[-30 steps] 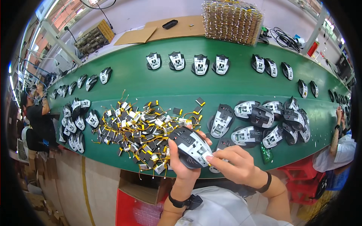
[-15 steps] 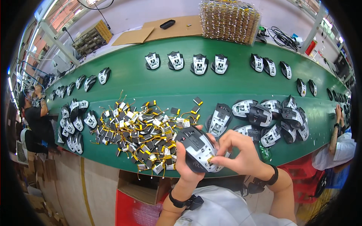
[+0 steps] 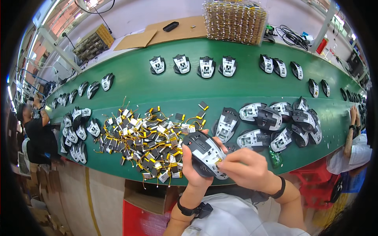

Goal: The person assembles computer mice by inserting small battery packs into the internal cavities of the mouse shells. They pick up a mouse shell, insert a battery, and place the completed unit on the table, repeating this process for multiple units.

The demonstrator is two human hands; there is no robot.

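Observation:
My left hand (image 3: pixel 193 174) is closed round a black and silver computer mouse (image 3: pixel 204 148), tilted with its silver underside up. Over the lower right end of that mouse is my right hand (image 3: pixel 249 170), its thumb and fingertips pinched against the silver part. A bit of yellow shows at the fingertips; what they pinch is too small and covered to name. Left of the mouse lies a heap of small flat batteries (image 3: pixel 147 143) with yellow tape and thin wires. Another mouse (image 3: pixel 227 124) rests on the bench just beyond my hands.
More mice pile up on the right (image 3: pixel 269 118) and left (image 3: pixel 78 128) of the green bench (image 3: pixel 130 86). A spaced row stands on the far strip. A green packet (image 3: pixel 275 158) lies near the front edge. Co-workers sit at both sides. A wire-filled clear box (image 3: pixel 234 23) stands behind.
My right hand has turned over the mouse's lower end, its fingers now drawn closer together and hiding more of the yellow bit. The left hand still holds the mouse, almost unmoved.

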